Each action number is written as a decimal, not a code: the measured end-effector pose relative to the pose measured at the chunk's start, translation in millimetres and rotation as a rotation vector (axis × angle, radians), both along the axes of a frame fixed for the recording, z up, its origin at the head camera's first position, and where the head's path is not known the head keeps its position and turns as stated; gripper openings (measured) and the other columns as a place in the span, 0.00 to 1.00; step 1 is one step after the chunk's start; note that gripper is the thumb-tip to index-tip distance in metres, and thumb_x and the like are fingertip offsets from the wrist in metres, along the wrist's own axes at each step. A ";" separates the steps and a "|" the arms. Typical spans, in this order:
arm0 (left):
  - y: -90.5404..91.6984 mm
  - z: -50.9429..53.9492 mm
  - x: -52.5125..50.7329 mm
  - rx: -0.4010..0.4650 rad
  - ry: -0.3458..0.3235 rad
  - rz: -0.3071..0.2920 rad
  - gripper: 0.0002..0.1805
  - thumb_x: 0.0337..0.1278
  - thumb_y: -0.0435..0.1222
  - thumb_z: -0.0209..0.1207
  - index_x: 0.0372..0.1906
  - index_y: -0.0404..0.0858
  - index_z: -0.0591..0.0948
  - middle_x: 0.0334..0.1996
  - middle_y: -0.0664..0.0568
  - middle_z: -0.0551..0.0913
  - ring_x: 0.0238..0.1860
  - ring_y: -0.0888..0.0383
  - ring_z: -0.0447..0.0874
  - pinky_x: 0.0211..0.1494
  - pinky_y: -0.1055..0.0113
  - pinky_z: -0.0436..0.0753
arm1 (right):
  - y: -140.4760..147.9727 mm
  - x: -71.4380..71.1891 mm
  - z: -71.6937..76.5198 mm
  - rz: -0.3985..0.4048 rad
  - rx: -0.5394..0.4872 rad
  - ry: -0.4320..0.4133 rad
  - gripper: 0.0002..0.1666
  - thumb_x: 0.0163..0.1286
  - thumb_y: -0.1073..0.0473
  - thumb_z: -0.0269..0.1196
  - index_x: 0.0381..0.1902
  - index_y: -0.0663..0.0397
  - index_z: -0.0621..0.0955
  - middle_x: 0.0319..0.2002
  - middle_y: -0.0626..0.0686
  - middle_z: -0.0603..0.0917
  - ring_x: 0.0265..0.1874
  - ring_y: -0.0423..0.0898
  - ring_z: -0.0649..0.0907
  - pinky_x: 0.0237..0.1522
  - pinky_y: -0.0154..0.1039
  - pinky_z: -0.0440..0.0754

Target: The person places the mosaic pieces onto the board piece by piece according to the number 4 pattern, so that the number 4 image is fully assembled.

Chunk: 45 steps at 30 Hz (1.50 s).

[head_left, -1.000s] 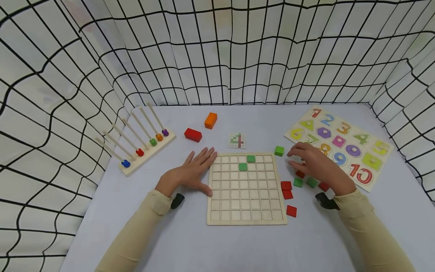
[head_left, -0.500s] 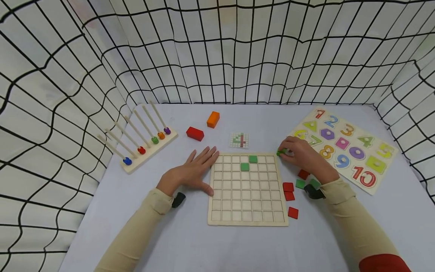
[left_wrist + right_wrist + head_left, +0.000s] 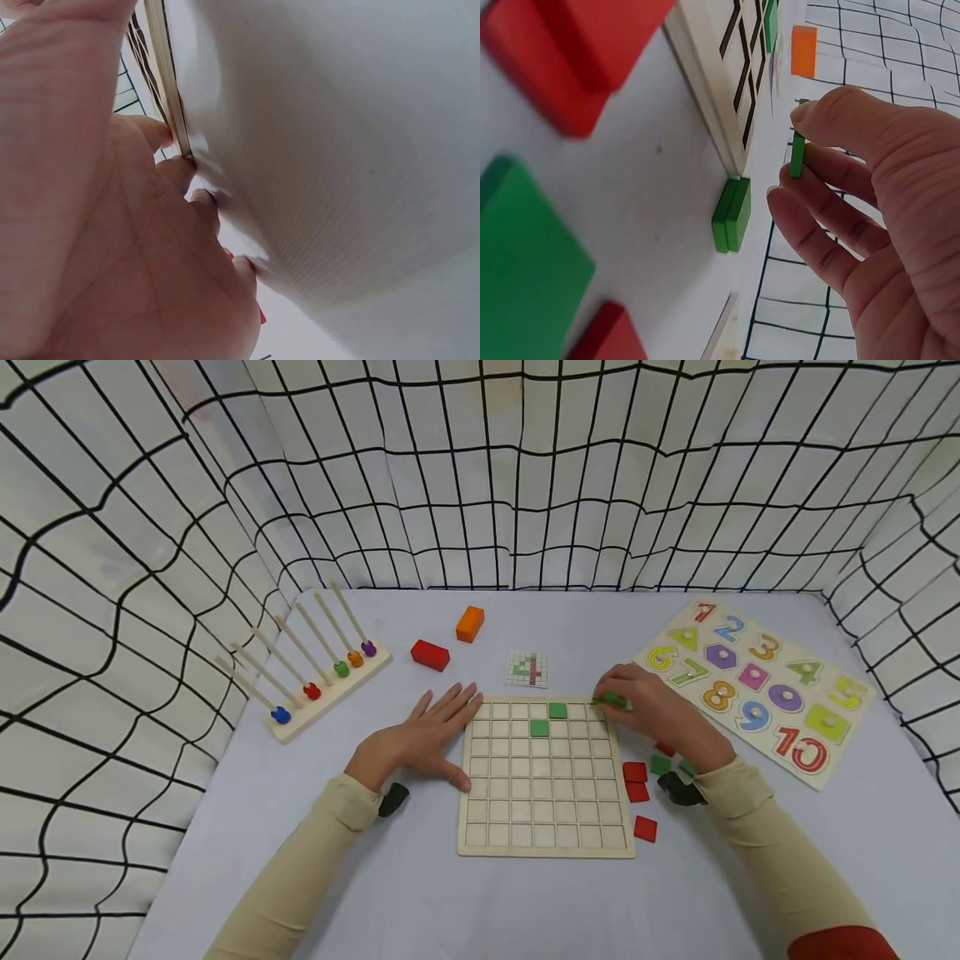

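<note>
My right hand (image 3: 649, 706) pinches a green square tile (image 3: 798, 154) between thumb and fingers, lifted over the far right corner of a wooden grid board (image 3: 531, 789). Below that hand in the right wrist view, two stacked green tiles (image 3: 732, 214) lie beside the board's corner. Two other green tiles sit in the board's cells, one (image 3: 557, 711) in the far row and one (image 3: 539, 727) diagonally nearer. With its fingers spread, my left hand (image 3: 423, 745) rests on the table, thumb and fingertips touching the board's left edge.
Red tiles (image 3: 635, 772) and loose green tiles (image 3: 660, 765) lie right of the board. A small pattern card (image 3: 527, 669), a red block (image 3: 431, 655) and an orange block (image 3: 470, 624) lie behind it. A peg abacus (image 3: 330, 689) stands left, a number puzzle (image 3: 757, 685) right; netting surrounds the table.
My right hand has reached the green stack, picked a tile from it and carried it left to the board's corner. The left hand stays in place at the board's edge.
</note>
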<state>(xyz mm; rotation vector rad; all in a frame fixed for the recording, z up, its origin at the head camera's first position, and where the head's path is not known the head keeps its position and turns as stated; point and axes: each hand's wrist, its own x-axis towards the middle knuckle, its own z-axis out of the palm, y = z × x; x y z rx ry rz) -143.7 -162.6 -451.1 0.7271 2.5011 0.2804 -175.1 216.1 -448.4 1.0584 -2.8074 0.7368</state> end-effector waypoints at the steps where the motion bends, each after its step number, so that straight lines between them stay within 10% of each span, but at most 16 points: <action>1: 0.1 -0.3 -0.1 -0.004 0.001 0.000 0.75 0.51 0.65 0.75 0.89 0.42 0.39 0.90 0.46 0.33 0.90 0.42 0.26 0.89 0.35 0.31 | -2.7 0.7 0.0 0.006 -0.003 -0.011 0.08 0.68 0.67 0.75 0.45 0.58 0.90 0.49 0.57 0.87 0.49 0.52 0.85 0.51 0.51 0.90; 20: 1.1 -1.3 2.8 0.032 0.006 0.008 0.75 0.50 0.63 0.76 0.89 0.40 0.41 0.90 0.45 0.35 0.90 0.41 0.28 0.88 0.33 0.32 | -44.3 18.4 6.4 0.169 -0.042 0.007 0.09 0.67 0.67 0.75 0.45 0.60 0.89 0.51 0.58 0.87 0.50 0.53 0.86 0.51 0.48 0.91; 36: -0.8 -2.9 0.9 0.020 0.006 -0.007 0.75 0.51 0.65 0.75 0.89 0.40 0.39 0.90 0.45 0.33 0.90 0.42 0.27 0.88 0.33 0.32 | -85.3 27.2 -19.8 0.394 -0.094 0.223 0.08 0.61 0.67 0.79 0.37 0.60 0.89 0.42 0.54 0.89 0.43 0.50 0.85 0.46 0.39 0.89; 45: -0.5 -3.3 0.5 0.021 0.011 -0.003 0.75 0.50 0.65 0.75 0.89 0.40 0.40 0.90 0.45 0.34 0.90 0.42 0.27 0.88 0.33 0.32 | -96.8 31.6 -19.3 0.389 -0.034 0.156 0.06 0.65 0.63 0.78 0.37 0.58 0.90 0.42 0.52 0.93 0.42 0.49 0.83 0.46 0.40 0.85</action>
